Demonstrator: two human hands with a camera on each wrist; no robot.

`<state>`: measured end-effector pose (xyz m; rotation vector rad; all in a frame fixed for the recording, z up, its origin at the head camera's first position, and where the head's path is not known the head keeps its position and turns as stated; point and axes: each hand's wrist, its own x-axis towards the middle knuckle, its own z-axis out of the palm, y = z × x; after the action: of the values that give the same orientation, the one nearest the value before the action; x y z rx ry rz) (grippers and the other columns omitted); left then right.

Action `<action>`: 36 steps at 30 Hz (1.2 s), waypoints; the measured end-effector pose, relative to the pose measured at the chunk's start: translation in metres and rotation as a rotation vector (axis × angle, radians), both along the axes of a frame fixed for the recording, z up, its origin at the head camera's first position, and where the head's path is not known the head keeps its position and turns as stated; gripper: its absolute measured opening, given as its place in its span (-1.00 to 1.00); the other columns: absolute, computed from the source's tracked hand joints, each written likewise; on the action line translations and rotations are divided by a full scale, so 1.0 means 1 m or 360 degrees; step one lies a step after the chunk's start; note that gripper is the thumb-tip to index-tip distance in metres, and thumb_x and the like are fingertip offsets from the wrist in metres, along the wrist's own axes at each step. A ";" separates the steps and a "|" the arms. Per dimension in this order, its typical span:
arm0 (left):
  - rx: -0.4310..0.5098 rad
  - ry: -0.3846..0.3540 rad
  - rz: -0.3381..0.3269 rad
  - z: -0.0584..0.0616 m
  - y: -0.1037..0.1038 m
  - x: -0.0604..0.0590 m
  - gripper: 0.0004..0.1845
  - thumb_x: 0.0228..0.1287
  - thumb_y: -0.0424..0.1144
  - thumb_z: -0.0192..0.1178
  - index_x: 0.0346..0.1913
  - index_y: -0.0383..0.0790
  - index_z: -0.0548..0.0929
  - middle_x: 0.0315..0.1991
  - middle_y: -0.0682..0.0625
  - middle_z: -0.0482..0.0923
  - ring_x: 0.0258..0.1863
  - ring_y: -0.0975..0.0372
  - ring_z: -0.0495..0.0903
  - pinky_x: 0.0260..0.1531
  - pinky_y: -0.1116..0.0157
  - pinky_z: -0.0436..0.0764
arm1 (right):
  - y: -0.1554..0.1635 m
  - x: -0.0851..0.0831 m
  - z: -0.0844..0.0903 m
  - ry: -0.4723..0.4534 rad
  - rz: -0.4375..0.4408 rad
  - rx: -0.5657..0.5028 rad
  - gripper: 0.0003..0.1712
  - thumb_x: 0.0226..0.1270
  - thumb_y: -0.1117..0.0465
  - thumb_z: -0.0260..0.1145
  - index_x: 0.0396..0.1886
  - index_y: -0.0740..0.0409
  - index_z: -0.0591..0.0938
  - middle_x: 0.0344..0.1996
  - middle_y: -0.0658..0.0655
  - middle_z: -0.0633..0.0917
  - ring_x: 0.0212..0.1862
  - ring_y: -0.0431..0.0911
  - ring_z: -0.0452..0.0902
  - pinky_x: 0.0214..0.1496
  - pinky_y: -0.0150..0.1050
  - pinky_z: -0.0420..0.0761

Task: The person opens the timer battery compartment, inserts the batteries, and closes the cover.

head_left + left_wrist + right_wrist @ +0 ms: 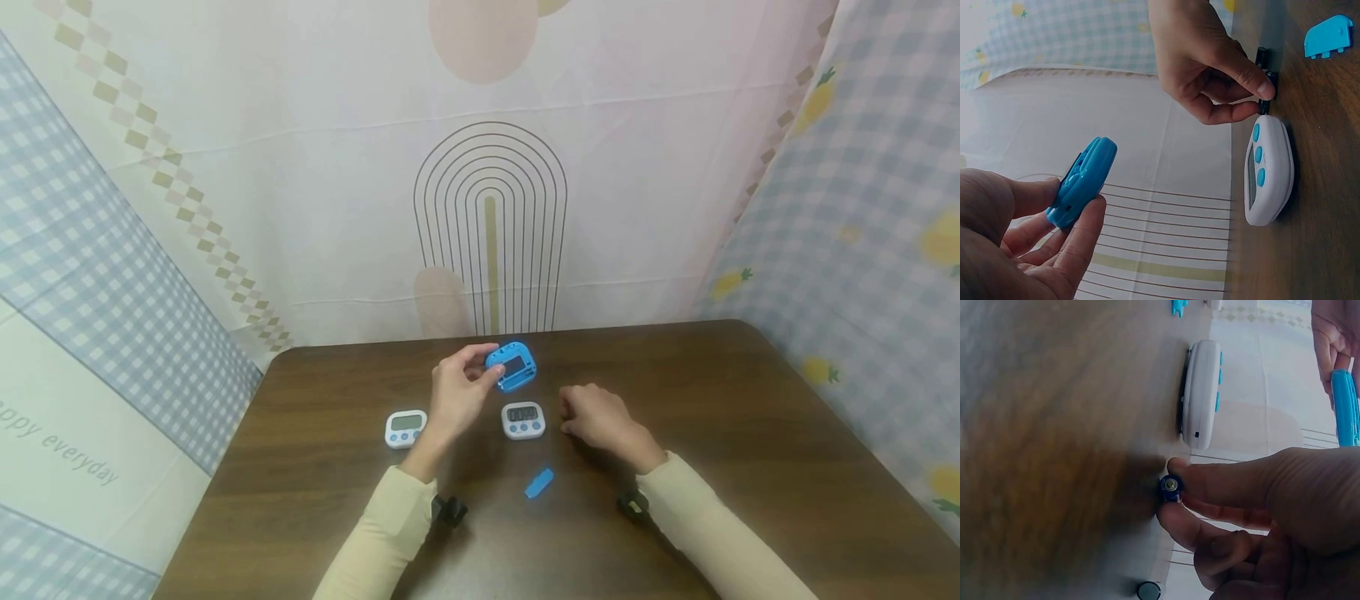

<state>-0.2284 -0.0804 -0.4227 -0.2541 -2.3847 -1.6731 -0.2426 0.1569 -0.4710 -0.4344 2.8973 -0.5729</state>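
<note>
My left hand (pixel 459 395) holds a blue digital timer (pixel 513 367) above the table between thumb and fingers. Its back faces me with the battery compartment uncovered. To the right, my right hand (pixel 600 417) is low over the table, pinching a small dark battery (pixel 1171 485) between thumb and fingertips. The battery's metal tip shows in the right wrist view. Close by lies a second battery (pixel 1149 590). A white timer with blue buttons (pixel 522 421) lies between the hands, its display lit with digits. The blue battery cover (pixel 539 483) lies loose nearer to me.
Another white timer (pixel 406 428) lies left of my left hand, partly behind the wrist, with a blank display. The brown wooden table (pixel 300 500) ends at a patterned cloth (pixel 337 208) at the back. Checked cloth (pixel 862 250) hangs along the right side.
</note>
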 end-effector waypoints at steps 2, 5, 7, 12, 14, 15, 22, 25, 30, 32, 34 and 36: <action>0.0001 -0.0005 0.0001 0.000 0.000 0.000 -0.66 0.38 -0.32 0.44 0.18 -0.14 0.76 -0.01 -0.09 0.81 -0.15 0.09 0.78 -0.17 0.19 0.83 | -0.001 0.000 -0.001 0.0002 -0.0004 0.0000 -0.79 0.26 0.29 0.58 -0.28 0.08 0.66 -0.48 -0.01 0.63 -0.40 -0.10 0.54 -0.34 -0.21 0.63; 0.0004 -0.0021 0.0004 0.000 0.000 0.001 -0.66 0.38 -0.31 0.44 0.19 -0.13 0.76 0.00 -0.08 0.80 -0.14 0.09 0.78 -0.16 0.18 0.83 | -0.002 0.000 -0.002 0.0004 -0.0012 0.0000 -0.79 0.26 0.30 0.58 -0.24 0.09 0.67 -0.46 -0.01 0.64 -0.40 -0.11 0.54 -0.34 -0.20 0.65; 0.0004 -0.0030 0.0006 0.000 -0.001 0.001 -0.66 0.39 -0.31 0.43 0.19 -0.12 0.76 0.00 -0.08 0.80 -0.14 0.10 0.77 -0.16 0.18 0.83 | -0.002 0.000 -0.002 0.0005 -0.0016 0.0001 -0.78 0.26 0.31 0.58 -0.23 0.09 0.67 -0.45 0.00 0.64 -0.40 -0.11 0.55 -0.34 -0.20 0.65; 0.0002 -0.0033 0.0002 0.000 0.000 0.001 -0.66 0.39 -0.31 0.43 0.19 -0.12 0.76 -0.01 -0.08 0.80 -0.15 0.10 0.78 -0.18 0.20 0.83 | -0.002 0.000 -0.002 -0.0006 -0.0020 -0.0005 -0.77 0.24 0.31 0.58 -0.24 0.11 0.65 -0.47 0.01 0.62 -0.41 -0.09 0.54 -0.37 -0.21 0.63; 0.0004 -0.0028 0.0003 0.000 0.000 0.001 -0.66 0.39 -0.31 0.43 0.19 -0.13 0.76 -0.01 -0.08 0.80 -0.15 0.09 0.78 -0.19 0.20 0.83 | -0.001 0.000 -0.002 -0.0007 -0.0020 -0.0010 -0.75 0.23 0.29 0.60 -0.24 0.12 0.65 -0.48 0.01 0.62 -0.41 -0.08 0.53 -0.38 -0.22 0.61; 0.0002 -0.0025 0.0004 0.000 0.000 0.000 -0.66 0.38 -0.31 0.43 0.19 -0.13 0.76 -0.01 -0.09 0.80 -0.15 0.09 0.78 -0.19 0.19 0.83 | -0.001 0.000 -0.002 -0.0005 -0.0019 -0.0013 -0.75 0.22 0.29 0.60 -0.24 0.12 0.65 -0.48 0.01 0.61 -0.42 -0.08 0.53 -0.39 -0.22 0.60; -0.0006 -0.0020 0.0006 0.001 0.001 0.001 -0.65 0.38 -0.31 0.44 0.20 -0.16 0.75 -0.01 -0.07 0.80 -0.15 0.10 0.76 -0.17 0.18 0.83 | 0.000 0.001 -0.004 0.0062 -0.0010 -0.0004 -0.80 0.27 0.23 0.55 -0.28 0.12 0.65 -0.51 0.00 0.60 -0.46 -0.10 0.51 -0.45 -0.23 0.54; -0.0009 -0.0017 0.0003 0.001 0.001 0.001 -0.65 0.39 -0.31 0.43 0.20 -0.18 0.75 -0.02 -0.08 0.80 -0.15 0.09 0.75 -0.16 0.18 0.83 | -0.001 0.001 -0.003 0.0103 -0.0012 0.0001 -0.83 0.31 0.22 0.52 -0.29 0.11 0.65 -0.52 0.00 0.60 -0.48 -0.11 0.50 -0.46 -0.23 0.54; -0.0003 -0.0019 -0.0003 0.002 0.001 0.001 -0.64 0.39 -0.32 0.43 0.21 -0.20 0.74 -0.01 -0.09 0.80 -0.15 0.08 0.76 -0.16 0.18 0.83 | -0.003 0.001 -0.002 0.0128 -0.0027 -0.0017 -0.85 0.33 0.22 0.52 -0.28 0.12 0.67 -0.51 0.00 0.62 -0.46 -0.12 0.51 -0.44 -0.24 0.58; 0.0000 -0.0021 -0.0003 0.002 0.000 0.001 -0.65 0.39 -0.31 0.43 0.20 -0.19 0.75 -0.01 -0.09 0.80 -0.15 0.08 0.76 -0.16 0.18 0.83 | -0.003 0.001 -0.001 0.0139 -0.0026 -0.0021 -0.85 0.32 0.22 0.52 -0.26 0.12 0.69 -0.49 0.01 0.63 -0.45 -0.12 0.52 -0.42 -0.24 0.59; 0.0000 -0.0020 -0.0001 0.002 0.000 0.001 -0.66 0.39 -0.31 0.43 0.20 -0.16 0.75 -0.01 -0.08 0.80 -0.15 0.09 0.76 -0.17 0.19 0.83 | -0.003 0.000 -0.001 0.0161 -0.0022 -0.0019 -0.86 0.32 0.22 0.52 -0.25 0.12 0.70 -0.46 0.01 0.64 -0.43 -0.12 0.53 -0.41 -0.24 0.60; -0.0002 -0.0016 0.0000 0.002 0.000 0.001 -0.66 0.39 -0.31 0.43 0.19 -0.15 0.76 -0.02 -0.08 0.80 -0.16 0.10 0.76 -0.18 0.20 0.82 | -0.003 0.000 -0.001 0.0188 -0.0019 -0.0018 -0.87 0.32 0.22 0.52 -0.23 0.12 0.71 -0.44 0.02 0.65 -0.42 -0.12 0.53 -0.39 -0.23 0.61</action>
<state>-0.2277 -0.0800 -0.4210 -0.2462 -2.3932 -1.6770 -0.2425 0.1544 -0.4716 -0.4681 3.0123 -0.5848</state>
